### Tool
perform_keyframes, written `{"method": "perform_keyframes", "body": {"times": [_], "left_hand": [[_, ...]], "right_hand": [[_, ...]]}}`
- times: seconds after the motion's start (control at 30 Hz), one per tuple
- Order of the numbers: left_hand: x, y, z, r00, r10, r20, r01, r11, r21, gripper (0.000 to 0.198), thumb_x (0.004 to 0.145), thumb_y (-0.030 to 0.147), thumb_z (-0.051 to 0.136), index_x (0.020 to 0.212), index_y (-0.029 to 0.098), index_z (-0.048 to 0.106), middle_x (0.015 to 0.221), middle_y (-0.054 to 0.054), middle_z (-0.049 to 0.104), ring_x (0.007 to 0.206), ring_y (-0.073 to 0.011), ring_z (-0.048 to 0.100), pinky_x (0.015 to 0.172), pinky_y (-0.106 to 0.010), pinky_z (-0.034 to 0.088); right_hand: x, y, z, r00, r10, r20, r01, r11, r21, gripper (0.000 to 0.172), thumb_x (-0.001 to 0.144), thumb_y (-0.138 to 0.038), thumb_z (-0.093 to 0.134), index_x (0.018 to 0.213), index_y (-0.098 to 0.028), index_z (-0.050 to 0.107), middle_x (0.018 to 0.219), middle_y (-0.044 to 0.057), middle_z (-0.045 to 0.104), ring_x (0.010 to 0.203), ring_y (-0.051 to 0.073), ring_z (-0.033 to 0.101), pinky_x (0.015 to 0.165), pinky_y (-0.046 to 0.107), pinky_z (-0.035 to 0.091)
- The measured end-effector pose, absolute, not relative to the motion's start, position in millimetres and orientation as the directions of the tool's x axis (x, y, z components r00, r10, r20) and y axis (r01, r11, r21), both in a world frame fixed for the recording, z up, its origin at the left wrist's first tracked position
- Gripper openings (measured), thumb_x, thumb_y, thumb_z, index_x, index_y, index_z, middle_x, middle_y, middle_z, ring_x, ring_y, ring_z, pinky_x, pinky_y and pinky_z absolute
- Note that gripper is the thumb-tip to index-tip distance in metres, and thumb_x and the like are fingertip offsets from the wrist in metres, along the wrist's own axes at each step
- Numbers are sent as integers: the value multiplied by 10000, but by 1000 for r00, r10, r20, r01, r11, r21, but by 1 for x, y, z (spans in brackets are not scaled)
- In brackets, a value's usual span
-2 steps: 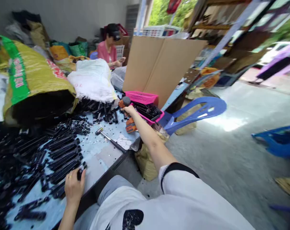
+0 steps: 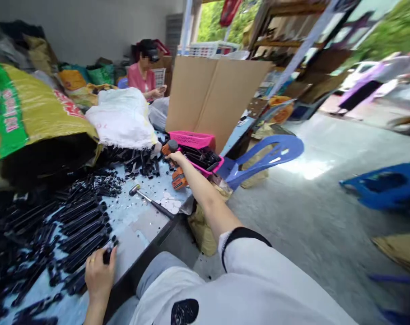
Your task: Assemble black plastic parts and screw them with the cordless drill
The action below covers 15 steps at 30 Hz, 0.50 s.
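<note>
My right hand reaches far across the table and is closed round the grip of an orange and black cordless drill that stands beside a pink basket. My left hand rests near the table's front edge, fingers curled on a small black plastic part. Rows of long black plastic pieces lie just beyond that hand. A hammer lies on the light blue table top between my two hands.
A yellow and green sack and a white sack lie at the back of the table. A cardboard sheet stands behind the basket. Another person in pink sits beyond. Blue plastic chairs lie on the concrete floor.
The view has swung slightly right and down, so everything sits a little further left. Both hands keep their holds.
</note>
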<state>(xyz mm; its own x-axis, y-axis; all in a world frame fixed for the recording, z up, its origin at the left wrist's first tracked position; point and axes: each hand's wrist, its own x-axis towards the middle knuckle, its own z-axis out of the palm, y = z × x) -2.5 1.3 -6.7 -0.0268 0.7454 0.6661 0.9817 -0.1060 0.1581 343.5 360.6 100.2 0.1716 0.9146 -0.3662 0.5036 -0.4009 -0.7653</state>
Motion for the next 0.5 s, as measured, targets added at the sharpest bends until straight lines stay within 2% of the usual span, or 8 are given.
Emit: {"method": "perform_keyframes", "body": {"times": [0.27, 0.5], "left_hand": [[-9, 4, -14, 16, 701, 713, 948, -238, 213, 193, 855, 351, 582, 829, 160, 576, 786, -81, 643, 720, -223, 602, 733, -354, 476], [-9, 9, -19, -8, 695, 719, 932, -255, 257, 197, 870, 354, 532, 810, 172, 577, 785, -97, 638, 729, -243, 593, 722, -382, 474]], "right_hand": [[328, 354, 107, 221, 901, -374, 549, -432, -715, 290, 671, -262, 752, 818, -60, 606, 463, 15, 552, 452, 150, 574, 472, 214, 471], [324, 341, 124, 251, 879, -406, 548, -475, -688, 272, 678, -246, 750, 797, -48, 607, 462, 47, 576, 447, 162, 579, 440, 218, 464]]}}
